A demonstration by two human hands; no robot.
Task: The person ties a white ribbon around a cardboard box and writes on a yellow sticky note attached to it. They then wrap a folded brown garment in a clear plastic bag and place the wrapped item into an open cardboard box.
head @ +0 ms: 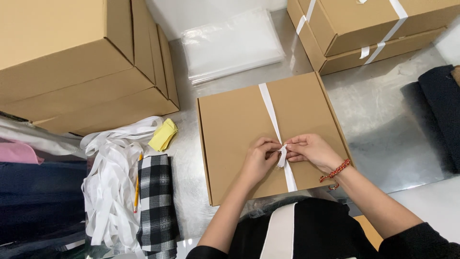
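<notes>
A flat brown cardboard box (235, 120) lies in front of me on a metal table, with a white ribbon (269, 106) running across its lid from the far edge to the near edge. My left hand (258, 158) and my right hand (309, 149) meet over the ribbon near the box's front. Both pinch the ribbon where it bunches into a small knot between my fingertips. A red beaded bracelet (335, 170) circles my right wrist.
Stacked cardboard boxes (72, 62) stand at the left, two ribbon-tied boxes (364, 33) at the back right. Clear plastic bags (230, 45) lie behind. A heap of white ribbons (110, 187), a pencil, plaid cloth (157, 201), a yellow cloth (163, 135) and dark fabric (438, 110) surround the box.
</notes>
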